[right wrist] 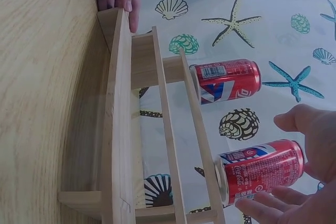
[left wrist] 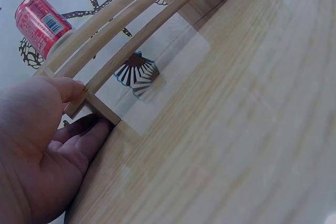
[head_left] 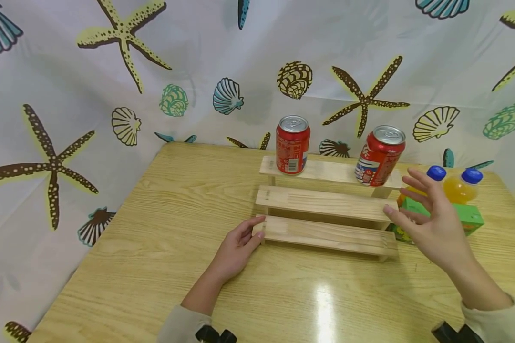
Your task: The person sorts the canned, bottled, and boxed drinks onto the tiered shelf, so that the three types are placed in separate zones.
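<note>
A three-tier wooden step rack (head_left: 326,202) stands on the table. My left hand (head_left: 238,250) holds the left end of its lowest tier; in the left wrist view, thumb (left wrist: 68,88) and fingers pinch that end. Two red Coca-Cola cans stand on the top tier, a left can (head_left: 293,145) and a right can (head_left: 379,156). My right hand (head_left: 433,221) is raised by the rack's right end, fingers loosely spread and holding nothing. In the right wrist view it lies close beside the right can (right wrist: 262,170); whether it touches is unclear.
Right of the rack, partly behind my right hand, are two orange drink bottles with blue caps (head_left: 472,176) and green cartons (head_left: 469,216). A patterned curtain (head_left: 257,52) hangs behind the wooden table (head_left: 154,228).
</note>
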A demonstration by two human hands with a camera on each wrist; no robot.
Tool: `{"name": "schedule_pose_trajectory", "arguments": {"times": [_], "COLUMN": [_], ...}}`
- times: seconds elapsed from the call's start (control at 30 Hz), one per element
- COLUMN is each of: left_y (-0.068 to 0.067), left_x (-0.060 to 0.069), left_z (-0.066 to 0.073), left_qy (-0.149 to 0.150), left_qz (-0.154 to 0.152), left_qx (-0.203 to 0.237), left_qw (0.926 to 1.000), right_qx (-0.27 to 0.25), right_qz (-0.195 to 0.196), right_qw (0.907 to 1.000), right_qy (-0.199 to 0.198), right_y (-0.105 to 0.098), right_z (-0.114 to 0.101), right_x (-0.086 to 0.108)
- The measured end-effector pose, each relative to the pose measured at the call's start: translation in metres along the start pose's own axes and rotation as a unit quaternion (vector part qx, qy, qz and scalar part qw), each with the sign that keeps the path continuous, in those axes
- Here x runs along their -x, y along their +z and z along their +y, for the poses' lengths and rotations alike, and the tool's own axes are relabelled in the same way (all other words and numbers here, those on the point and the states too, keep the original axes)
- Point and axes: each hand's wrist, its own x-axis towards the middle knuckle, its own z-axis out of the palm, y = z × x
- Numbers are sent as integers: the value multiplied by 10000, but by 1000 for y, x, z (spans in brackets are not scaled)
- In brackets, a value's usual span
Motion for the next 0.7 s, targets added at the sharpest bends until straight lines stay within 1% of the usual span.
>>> {"name": "schedule_pose_trajectory", "arguments": {"times": [0.27, 0.7], "left_y": [0, 0], "left_x": [0, 1], "left_z": [0, 2], "left_qy": [-13, -13], "left_qz": [-26, -12], "left_qx": [95, 70], "left_qw": [10000, 10000], "right_qx": [-79, 60], "right_qz": [13, -73], "right_qw": [10000, 10000], "right_qy": [-41, 14], "right_y": [2, 0], "right_z": [4, 16], "right_x": [7, 17]}}
